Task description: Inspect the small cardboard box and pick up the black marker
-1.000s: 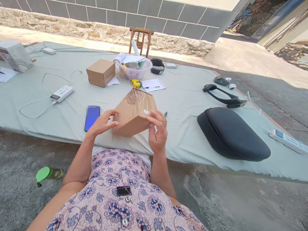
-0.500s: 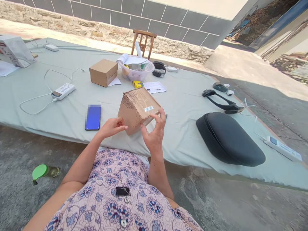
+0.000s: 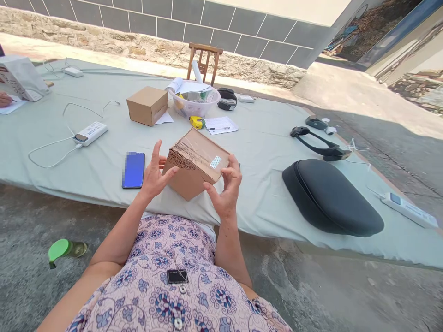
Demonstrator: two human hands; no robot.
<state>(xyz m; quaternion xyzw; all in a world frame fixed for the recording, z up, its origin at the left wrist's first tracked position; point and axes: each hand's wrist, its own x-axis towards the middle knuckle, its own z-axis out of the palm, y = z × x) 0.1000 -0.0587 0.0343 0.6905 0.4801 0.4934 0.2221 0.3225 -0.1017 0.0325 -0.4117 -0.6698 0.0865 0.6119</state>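
A brown cardboard box, with dark scribbled lines and a small blue-and-white patterned sticker, sits tilted near the front edge of the table. My right hand grips its right corner, fingers on the upper edge and thumb at the front face. At the box's left side, my left hand is open, its index finger raised and its thumb stretched toward the front face. Some of its fingertips are hidden by the box, so firm contact there is unclear. A phone with a blue screen lies just left of that hand.
Behind stand another cardboard box, a plastic basket, a yellow tape measure and paper with a pen. A black padded case and a black headset lie right. Another person's hand shows far left.
My left hand has opened from a pinch at the box's lower corner and moved up its left side. The box has turned slightly, and my right hand still holds its right corner.
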